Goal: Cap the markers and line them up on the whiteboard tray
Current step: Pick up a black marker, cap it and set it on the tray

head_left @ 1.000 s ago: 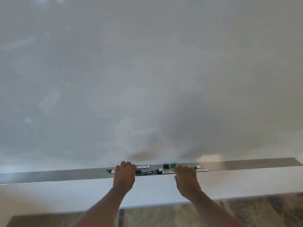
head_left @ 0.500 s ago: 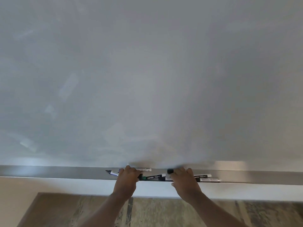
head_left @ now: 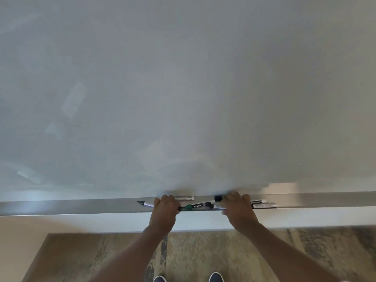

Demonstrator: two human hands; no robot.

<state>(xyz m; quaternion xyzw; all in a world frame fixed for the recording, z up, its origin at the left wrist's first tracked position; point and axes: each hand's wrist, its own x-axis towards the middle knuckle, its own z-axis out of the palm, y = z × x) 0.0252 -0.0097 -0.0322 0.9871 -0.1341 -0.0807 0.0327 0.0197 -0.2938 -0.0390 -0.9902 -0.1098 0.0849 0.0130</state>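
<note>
The markers lie loose on the whiteboard tray, bunched near its middle and pointing different ways. A green marker with "camlin" on its dark barrel lies slightly tilted between the two hands, its green end toward the left hand. A white marker sits against the back edge of the tray, just beside the board. An uncapped marker pokes out to the left of the left hand, its dark tip bare. Two more white-barrelled markers stick out to the right of the right hand, one behind the other and nearly parallel to the tray. A loose black cap stands near the tray's back edge, touching or just beside the right hand's fingertips.

The left hand rests over the tray with fingers curled down over the markers; whether it pinches one, I cannot tell, since the fingers hide what is under them. The right hand lies flatter, fingers together and reaching to the back edge; its grasp also cannot be told.

The tray runs the full width of the view, bare metal to both sides of the cluster. The whiteboard rises above it. Below the tray's front lip is a pale wall band, then patterned floor, with two shoe tips at the bottom edge.
</note>
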